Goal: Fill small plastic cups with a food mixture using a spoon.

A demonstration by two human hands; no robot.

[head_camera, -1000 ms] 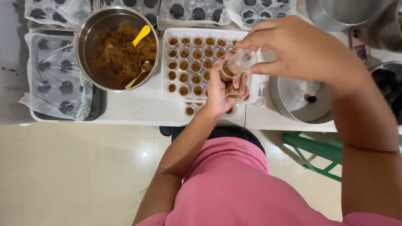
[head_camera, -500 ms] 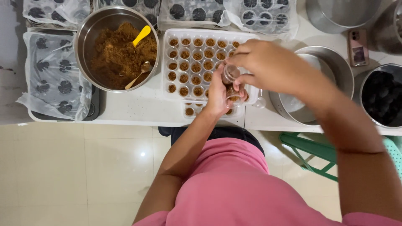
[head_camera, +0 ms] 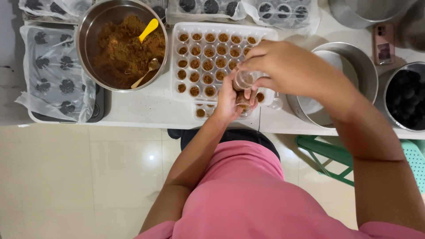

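My left hand (head_camera: 230, 99) grips a small clear cup of brown crumbs (head_camera: 242, 101) at the near edge of a white tray (head_camera: 188, 95). My right hand (head_camera: 283, 66) holds a small clear cup (head_camera: 243, 79) just above it, pressed down toward the crumbs. The tray carries several small cups filled with brown crumbs (head_camera: 201, 64). A steel bowl of brown crumbs (head_camera: 119, 44) stands to the left, with a yellow scoop (head_camera: 148, 30) and a metal spoon (head_camera: 146, 73) in it.
Plastic-wrapped trays of dark round sweets lie at the left (head_camera: 55, 75) and along the back (head_camera: 248, 9). A steel bowl with white contents (head_camera: 349, 57), a bowl of dark balls (head_camera: 405, 95) and a phone (head_camera: 383, 44) sit right. A green stool (head_camera: 332, 155) stands below.
My right hand has come down and left with the clear cup, closing onto the cup in my left hand. The left hand has stayed in place.
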